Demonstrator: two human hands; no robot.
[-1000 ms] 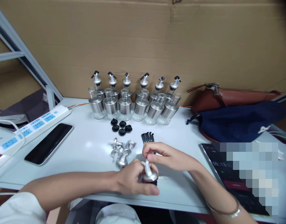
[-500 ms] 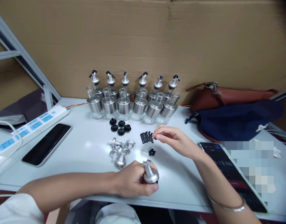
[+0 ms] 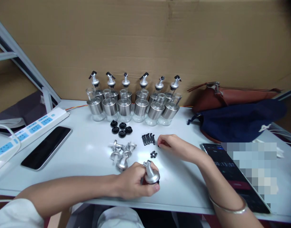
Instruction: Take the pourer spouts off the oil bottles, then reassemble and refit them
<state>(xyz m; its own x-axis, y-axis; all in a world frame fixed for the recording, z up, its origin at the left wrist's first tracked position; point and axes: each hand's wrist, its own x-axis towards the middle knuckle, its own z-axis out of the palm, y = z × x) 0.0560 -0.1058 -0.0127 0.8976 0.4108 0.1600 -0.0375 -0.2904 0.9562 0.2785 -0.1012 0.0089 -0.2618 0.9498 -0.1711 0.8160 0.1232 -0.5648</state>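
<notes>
Near the table's front edge, my left hand (image 3: 136, 183) is wrapped round a silver pour spout (image 3: 151, 173) with a black base, its nozzle pointing up. My right hand (image 3: 171, 144) is closed in a pinch just right of a row of black flip levers (image 3: 148, 139). A small black piece (image 3: 159, 146) shows under its fingertips, mostly hidden. Between the hands lies a cluster of tiny black caps (image 3: 154, 154). Several loose silver spouts (image 3: 123, 155) lie in a pile left of them, and behind that pile are several black stoppers (image 3: 122, 128).
Open glass bottles with steel bands (image 3: 124, 107) stand in a row. Behind them are bottles topped with spouts (image 3: 143, 81), against a cardboard wall (image 3: 136, 38). Left: a power strip (image 3: 34, 129) and phone (image 3: 47, 147). Right: brown bag (image 3: 242, 98), navy cloth (image 3: 240, 122) and tablet-like timer (image 3: 235, 177).
My right hand has drawn back slightly to the right and down from the levers, its fingers curling inward. My left hand keeps its hold on the pour spout. The view has shifted slightly.
</notes>
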